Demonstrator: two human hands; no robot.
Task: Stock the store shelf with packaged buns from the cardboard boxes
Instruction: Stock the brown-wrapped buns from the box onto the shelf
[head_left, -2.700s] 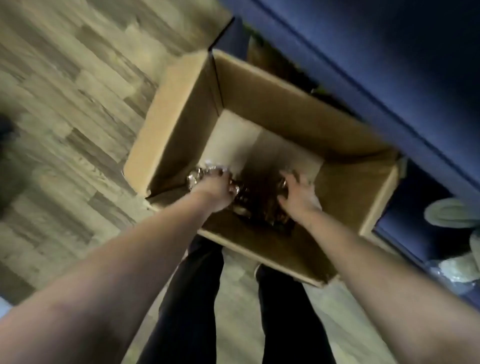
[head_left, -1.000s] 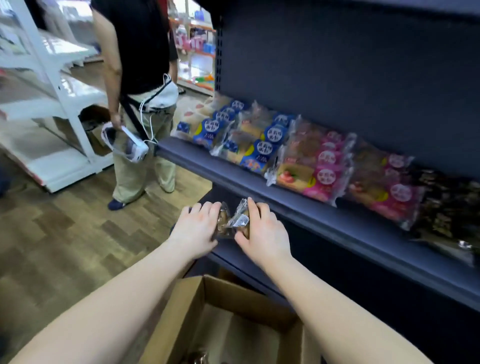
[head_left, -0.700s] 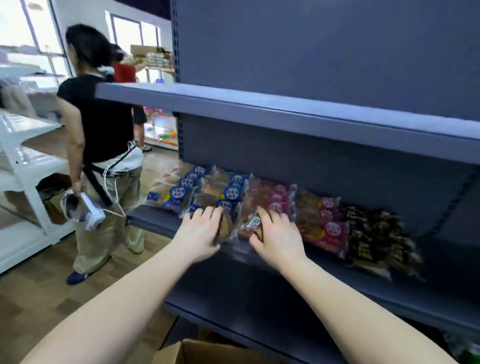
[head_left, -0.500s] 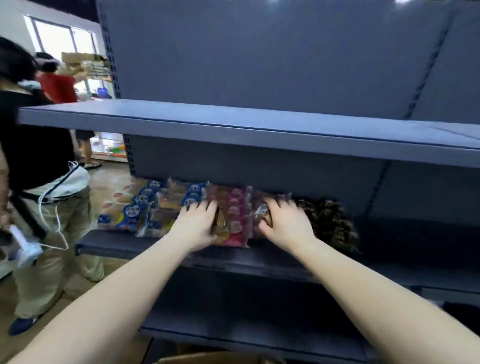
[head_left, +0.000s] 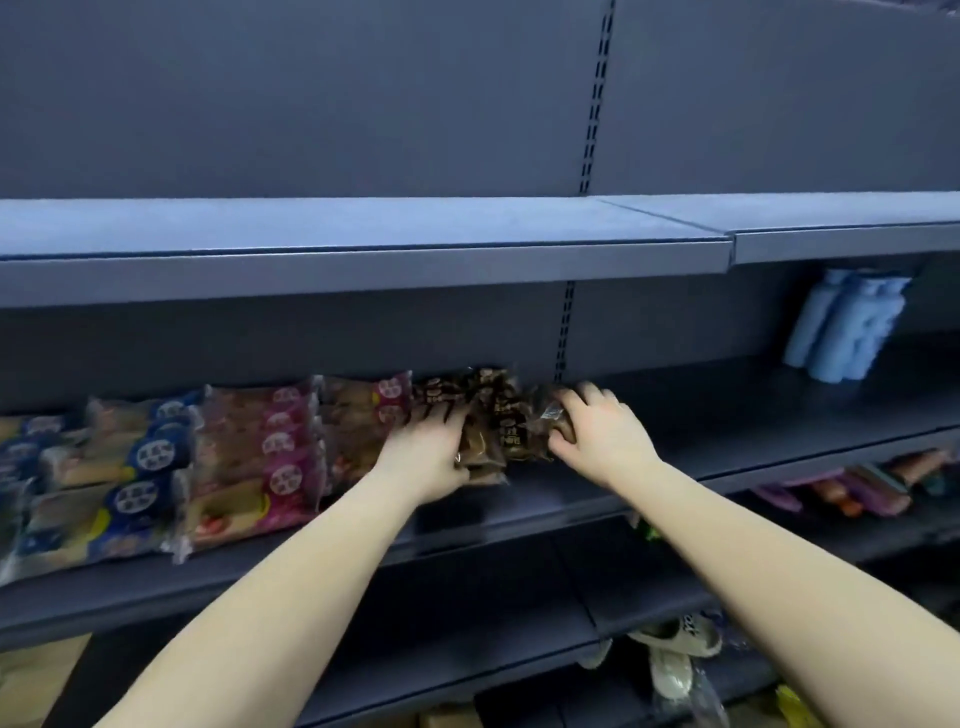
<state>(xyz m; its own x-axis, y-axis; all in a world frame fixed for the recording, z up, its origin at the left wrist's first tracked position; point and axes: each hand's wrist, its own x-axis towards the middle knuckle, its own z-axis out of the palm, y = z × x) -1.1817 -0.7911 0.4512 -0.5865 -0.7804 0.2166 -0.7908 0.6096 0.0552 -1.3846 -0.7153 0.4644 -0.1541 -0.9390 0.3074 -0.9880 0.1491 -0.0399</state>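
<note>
Shifted rightward along the shelf (head_left: 753, 410), left hand (head_left: 428, 449) and right hand (head_left: 602, 434) grip brown bun packets (head_left: 511, 436) between them at centre frame, bare shelf beyond the right.

Shelf (head_left: 727, 415) lies bare right of the brown packs (head_left: 470, 395) (blue bottles (head_left: 852, 327) stand farther along); pink packs (head_left: 270, 441) crowd left.

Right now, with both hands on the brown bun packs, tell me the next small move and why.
Probably set them down and let go. The left hand and right hand have the brown bun packs low over the shelf, at the end of the row past the pink-labelled packs, with bare shelf to the right.
</note>
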